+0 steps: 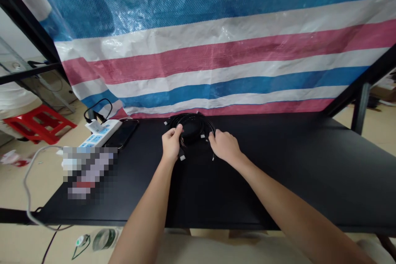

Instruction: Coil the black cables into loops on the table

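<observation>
A bundle of coiled black cables (189, 116) with several metal connector ends lies toward the back of the black table. My left hand (171, 141) is closed on the left side of the coil, thumb on top. On the opposite side, my right hand (225, 144) grips the coil between thumb and fingers. One silver plug (182, 157) sticks out just below my left hand, and a thin connector tip (213, 157) hangs below my right. The fingers under the cables are partly hidden.
A white power strip (103, 134) with a plugged-in charger and a dark phone (123, 134) lie at the table's left. A striped tarp (210, 62) hangs behind. Black frame posts (360, 107) flank the table (297, 173). A red stool (40, 123) stands on the floor.
</observation>
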A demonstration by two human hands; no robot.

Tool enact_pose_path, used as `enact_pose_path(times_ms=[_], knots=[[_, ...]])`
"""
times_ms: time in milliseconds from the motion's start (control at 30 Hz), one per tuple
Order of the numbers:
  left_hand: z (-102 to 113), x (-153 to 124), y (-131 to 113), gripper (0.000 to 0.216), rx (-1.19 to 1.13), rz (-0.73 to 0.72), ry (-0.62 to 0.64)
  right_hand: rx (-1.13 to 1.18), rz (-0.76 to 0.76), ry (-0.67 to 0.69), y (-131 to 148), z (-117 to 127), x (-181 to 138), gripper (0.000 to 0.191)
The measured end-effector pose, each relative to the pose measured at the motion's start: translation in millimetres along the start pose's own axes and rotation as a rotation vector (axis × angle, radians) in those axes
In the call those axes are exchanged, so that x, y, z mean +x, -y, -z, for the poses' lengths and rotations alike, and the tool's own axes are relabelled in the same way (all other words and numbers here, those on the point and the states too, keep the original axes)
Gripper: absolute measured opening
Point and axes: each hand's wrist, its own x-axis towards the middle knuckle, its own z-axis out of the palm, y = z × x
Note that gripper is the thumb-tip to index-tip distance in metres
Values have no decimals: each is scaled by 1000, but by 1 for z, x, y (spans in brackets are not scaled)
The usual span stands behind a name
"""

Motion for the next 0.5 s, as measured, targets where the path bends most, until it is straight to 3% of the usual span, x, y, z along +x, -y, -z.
enact_pose_path(times_ms=[167, 233, 367, 500], knots=[[7, 13, 5, 25, 24, 1, -196, -33, 57, 81, 21, 6, 35, 38], [8, 17, 10, 35, 108, -62, -231, 0, 26, 94, 31, 4, 52, 38], [11, 20, 19, 57, 396, -126, -215, 32, -13, 142, 46, -2, 76, 38], [11, 20, 24, 58, 589, -90, -169, 17, -49, 175, 49, -9, 84, 34]])
